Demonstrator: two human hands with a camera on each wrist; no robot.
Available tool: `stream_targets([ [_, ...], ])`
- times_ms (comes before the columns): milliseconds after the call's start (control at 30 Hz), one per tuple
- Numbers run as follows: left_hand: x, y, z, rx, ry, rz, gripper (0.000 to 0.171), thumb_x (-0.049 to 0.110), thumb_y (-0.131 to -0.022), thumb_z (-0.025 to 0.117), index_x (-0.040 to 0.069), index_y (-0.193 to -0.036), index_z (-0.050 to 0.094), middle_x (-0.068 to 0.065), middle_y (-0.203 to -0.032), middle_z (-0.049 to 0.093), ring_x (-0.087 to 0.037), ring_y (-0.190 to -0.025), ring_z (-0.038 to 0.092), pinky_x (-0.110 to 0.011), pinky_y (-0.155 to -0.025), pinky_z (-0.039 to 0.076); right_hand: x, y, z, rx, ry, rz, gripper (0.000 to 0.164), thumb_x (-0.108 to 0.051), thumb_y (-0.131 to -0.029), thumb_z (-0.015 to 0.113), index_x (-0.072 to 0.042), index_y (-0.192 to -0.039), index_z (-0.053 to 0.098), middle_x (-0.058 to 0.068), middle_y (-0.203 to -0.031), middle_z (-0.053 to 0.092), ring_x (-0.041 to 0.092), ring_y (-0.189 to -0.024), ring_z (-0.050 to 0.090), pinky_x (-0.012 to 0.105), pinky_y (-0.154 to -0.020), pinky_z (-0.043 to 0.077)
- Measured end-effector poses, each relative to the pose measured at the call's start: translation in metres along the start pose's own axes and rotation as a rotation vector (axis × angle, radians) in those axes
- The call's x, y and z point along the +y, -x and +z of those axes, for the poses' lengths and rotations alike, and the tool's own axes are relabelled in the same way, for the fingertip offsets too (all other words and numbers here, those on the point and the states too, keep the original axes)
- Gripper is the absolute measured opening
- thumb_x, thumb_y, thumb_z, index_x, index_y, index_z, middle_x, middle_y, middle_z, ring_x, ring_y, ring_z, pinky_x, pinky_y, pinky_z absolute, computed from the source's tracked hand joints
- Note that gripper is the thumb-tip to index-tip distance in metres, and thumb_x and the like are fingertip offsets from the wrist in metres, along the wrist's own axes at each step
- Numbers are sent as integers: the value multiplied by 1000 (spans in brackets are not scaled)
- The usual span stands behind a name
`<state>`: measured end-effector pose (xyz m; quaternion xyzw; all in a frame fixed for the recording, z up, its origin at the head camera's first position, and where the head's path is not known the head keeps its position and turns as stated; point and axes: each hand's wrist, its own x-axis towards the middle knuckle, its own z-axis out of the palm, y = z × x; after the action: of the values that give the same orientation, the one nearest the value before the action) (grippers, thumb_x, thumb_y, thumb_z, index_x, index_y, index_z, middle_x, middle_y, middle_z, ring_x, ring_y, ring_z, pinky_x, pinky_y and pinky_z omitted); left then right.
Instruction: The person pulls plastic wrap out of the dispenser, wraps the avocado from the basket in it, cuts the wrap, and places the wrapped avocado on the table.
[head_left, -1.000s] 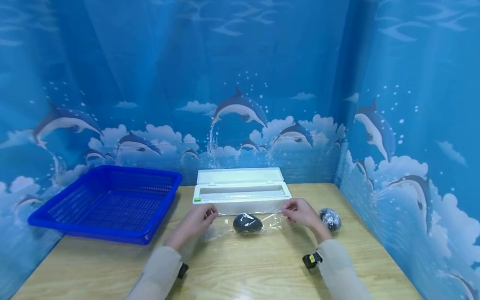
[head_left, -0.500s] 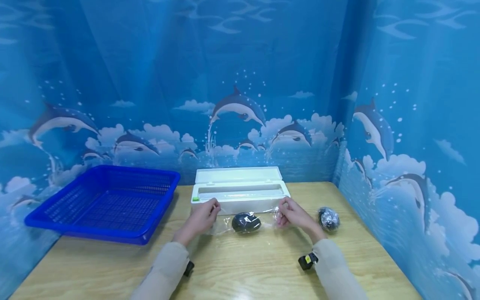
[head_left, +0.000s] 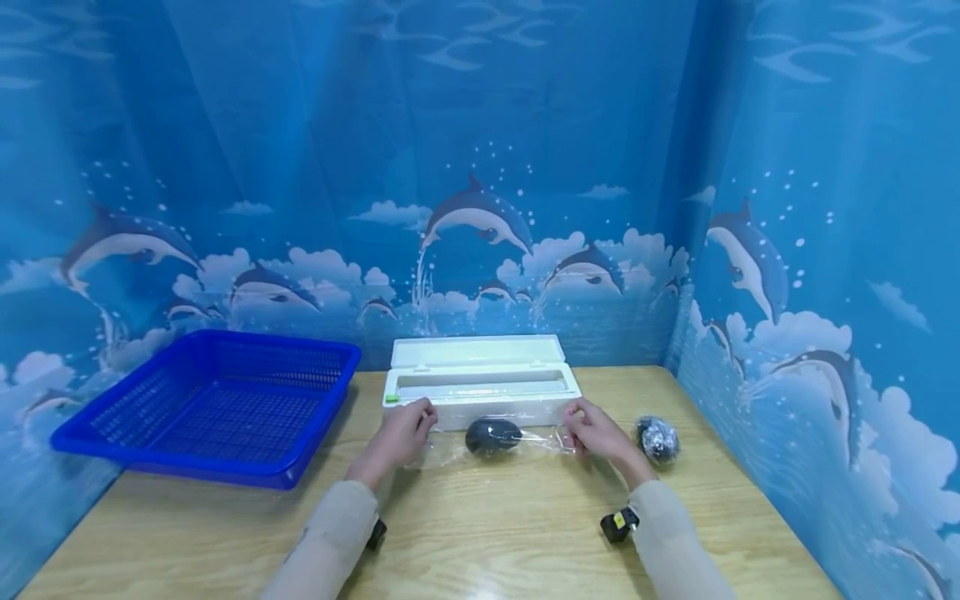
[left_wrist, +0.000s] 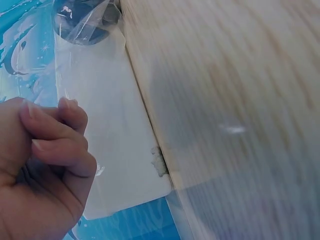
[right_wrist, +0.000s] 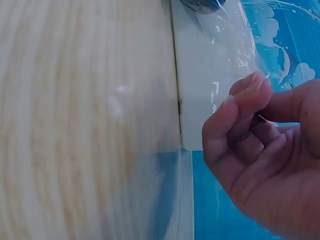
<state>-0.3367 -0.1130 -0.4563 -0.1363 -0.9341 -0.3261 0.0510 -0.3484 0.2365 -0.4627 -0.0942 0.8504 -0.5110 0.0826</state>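
To the left of the white box (head_left: 517, 407) stands a blue basket (head_left: 180, 463); before the box's left front, the left hand (head_left: 401, 435) has its fingers curled, pinching one end of a clear film (head_left: 545, 439). The dark rounded object (head_left: 492, 436) lies within the film before the box's middle, whether lifted cannot be told, and the right hand (head_left: 599, 432) pinches the other end before its right front, a wrapped ball (head_left: 658, 440) being right of the box. The step is judged to be wrapping, the next move calling for both ends folded snugly around the object.
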Motion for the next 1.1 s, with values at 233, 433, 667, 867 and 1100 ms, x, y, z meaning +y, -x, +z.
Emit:
stream_targets([
  [233, -1, 1, 2, 38, 0, 17, 5, 7, -98, 66, 6, -95, 70, -3, -80, 70, -10, -68, 59, -26, -64, 53, 3, -1, 7, 110, 37, 84, 8, -10, -105, 52, -2, -104, 53, 4, -66, 59, 13, -52, 51, 27, -50, 46],
  [433, 5, 4, 1, 81, -107, -33, 5, 12, -91, 75, 10, -91, 71, 0, -75, 67, -12, -66, 59, -27, -60, 51, -1, -1, 11, 175, 132, 114, 5, -9, -101, 57, -4, -103, 57, 6, -65, 63, 14, -50, 52, 26, -48, 45],
  [667, 50, 16, 1, 183, -251, 231, 15, 9, -85, 80, 7, -99, 75, -7, -92, 70, -22, -85, 64, -37, -75, 59, -8, 0, 9, 191, 193, 89, 5, -7, -98, 61, -4, -101, 59, 2, -61, 61, 11, -49, 51, 23, -48, 42],
  [867, 76, 17, 27, -37, -308, 363, 33, 16, -91, 77, 5, -122, 72, -10, -122, 70, -24, -109, 68, -38, -97, 60, -17, 4, 6, 214, 232, 95, 13, -8, -97, 59, -1, -108, 60, 10, -74, 69, 14, -57, 59, 25, -54, 48],
  [1100, 74, 10, 37, -27, -297, 333, 42, 13, -92, 76, 0, -131, 66, -15, -131, 67, -31, -121, 64, -43, -107, 55, -46, 11, 5, 285, 474, -124, 18, -6, -94, 63, -2, -110, 70, 12, -98, 74, 22, -86, 68, 39, -78, 59],
])
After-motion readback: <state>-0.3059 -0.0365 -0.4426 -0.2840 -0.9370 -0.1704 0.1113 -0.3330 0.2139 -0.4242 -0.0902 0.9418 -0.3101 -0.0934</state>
